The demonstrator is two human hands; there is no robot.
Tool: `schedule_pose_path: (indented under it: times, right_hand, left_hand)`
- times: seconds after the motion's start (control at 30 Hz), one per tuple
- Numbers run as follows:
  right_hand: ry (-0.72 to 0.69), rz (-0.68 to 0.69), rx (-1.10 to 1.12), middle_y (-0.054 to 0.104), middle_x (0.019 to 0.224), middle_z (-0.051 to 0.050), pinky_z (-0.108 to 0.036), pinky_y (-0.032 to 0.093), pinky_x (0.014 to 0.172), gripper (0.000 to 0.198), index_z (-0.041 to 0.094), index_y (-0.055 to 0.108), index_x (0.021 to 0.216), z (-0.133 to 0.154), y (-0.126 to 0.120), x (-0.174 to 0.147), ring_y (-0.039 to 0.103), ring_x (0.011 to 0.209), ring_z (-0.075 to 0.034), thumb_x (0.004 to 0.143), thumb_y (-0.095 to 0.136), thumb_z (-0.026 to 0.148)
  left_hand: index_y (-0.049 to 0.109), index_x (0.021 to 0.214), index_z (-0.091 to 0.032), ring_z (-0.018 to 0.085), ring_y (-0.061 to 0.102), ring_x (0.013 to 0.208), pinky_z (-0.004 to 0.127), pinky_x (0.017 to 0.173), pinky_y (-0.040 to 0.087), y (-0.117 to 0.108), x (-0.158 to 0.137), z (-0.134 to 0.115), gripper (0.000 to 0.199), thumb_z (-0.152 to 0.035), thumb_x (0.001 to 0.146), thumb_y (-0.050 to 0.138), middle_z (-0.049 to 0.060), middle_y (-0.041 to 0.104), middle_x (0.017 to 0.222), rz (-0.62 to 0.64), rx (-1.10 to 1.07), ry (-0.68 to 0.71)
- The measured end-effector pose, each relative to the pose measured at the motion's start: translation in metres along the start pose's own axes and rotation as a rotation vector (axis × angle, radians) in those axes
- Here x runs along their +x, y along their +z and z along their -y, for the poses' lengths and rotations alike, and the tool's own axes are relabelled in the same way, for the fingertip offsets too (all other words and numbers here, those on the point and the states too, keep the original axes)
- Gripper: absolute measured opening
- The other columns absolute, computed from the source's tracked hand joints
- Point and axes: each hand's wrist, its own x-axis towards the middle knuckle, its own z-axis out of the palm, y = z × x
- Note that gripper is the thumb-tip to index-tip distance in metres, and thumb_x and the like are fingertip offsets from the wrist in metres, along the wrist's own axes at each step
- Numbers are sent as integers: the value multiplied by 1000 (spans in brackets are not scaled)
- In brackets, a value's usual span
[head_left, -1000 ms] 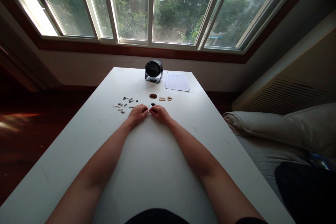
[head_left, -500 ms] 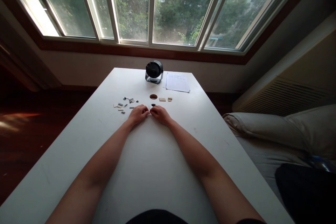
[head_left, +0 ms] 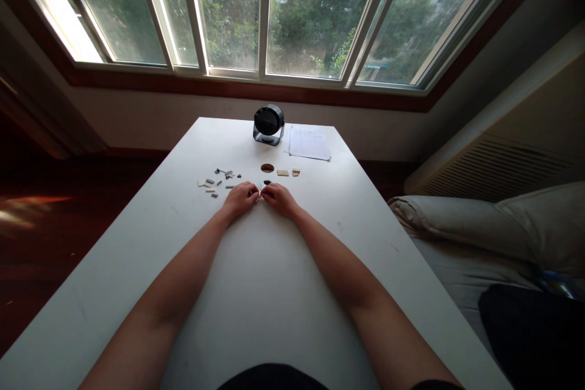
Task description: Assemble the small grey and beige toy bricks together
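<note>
Two bare hands, left hand (head_left: pixel 242 198) and right hand (head_left: pixel 278 196), rest on or just over the white table (head_left: pixel 274 292) in the head view, straight out toward 12 o'clock from the wearer's body. Their fingers are curled and bunched, the tips almost or actually meeting; I cannot tell whether they pinch something, as anything between them is too small to make out. Just beyond the right hand at 12 o'clock, a pale round disc (head_left: pixel 262 184) with a dark patch shows, partly covered by the fingers. One short grey bar (head_left: pixel 229 187) lies just beside the left hand at 11 o'clock, and more small grey pieces (head_left: pixel 209 181) are scattered near it toward 10 o'clock. Two groups of tan studded pieces (head_left: pixel 283 173) sit near the right hand between 12 and 1 o'clock, beside a round hole (head_left: pixel 267 168) in the table. Farther off at 12 o'clock stands a black round device (head_left: pixel 269 121) on a bracket, with white paper sheets (head_left: pixel 309 144) just beside it at 3 o'clock.
</note>
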Motion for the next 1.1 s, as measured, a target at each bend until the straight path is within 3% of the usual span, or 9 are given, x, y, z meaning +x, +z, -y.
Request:
schedule_pose_path:
  times: [1.1]
  right_hand:
    - [-8,-14,7,64,89,-3,-26,40,78,10,22,71,91,-1,0,0,56,85,-16,89,61,21]
  left_hand:
    - [68,87,-22,20,59,85,32,76,46,0,0,2,16,-31,88,55,5,65,91,-9,-14,20]
